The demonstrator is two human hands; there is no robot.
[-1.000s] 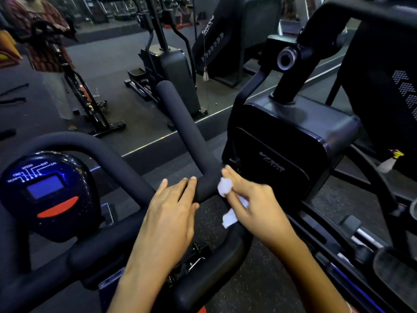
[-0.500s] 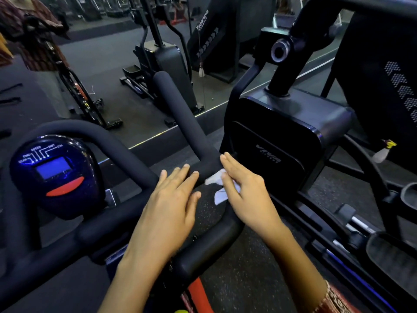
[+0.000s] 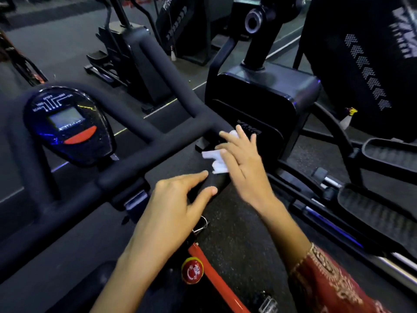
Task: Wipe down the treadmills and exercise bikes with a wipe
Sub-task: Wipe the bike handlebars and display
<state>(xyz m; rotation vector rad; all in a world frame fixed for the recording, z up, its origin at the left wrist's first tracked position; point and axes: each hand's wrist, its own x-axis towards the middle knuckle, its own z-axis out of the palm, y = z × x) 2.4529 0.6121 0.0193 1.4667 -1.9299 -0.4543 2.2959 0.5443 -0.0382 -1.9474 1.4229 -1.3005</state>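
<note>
An exercise bike fills the lower left, with black padded handlebars [image 3: 144, 152] and a blue console [image 3: 67, 125] with a red button. My right hand [image 3: 241, 163] presses a white wipe [image 3: 214, 160] onto the right bend of the handlebar, fingers spread over it. My left hand [image 3: 178, 208] hovers just below on the same bar, fingers apart and holding nothing. The bike's red frame [image 3: 216, 279] with a round red knob [image 3: 192, 270] shows beneath my arms.
A black elliptical housing [image 3: 266, 102] stands right behind the handlebar, its pedals [image 3: 372, 213] at the right. A spray bottle [image 3: 346, 119] sits on the floor by it. A mirror at the back shows more machines.
My left hand lifted off the bar junction and slid back toward me. My right hand with the wipe shifted down along the bend. The view dropped and moved closer.
</note>
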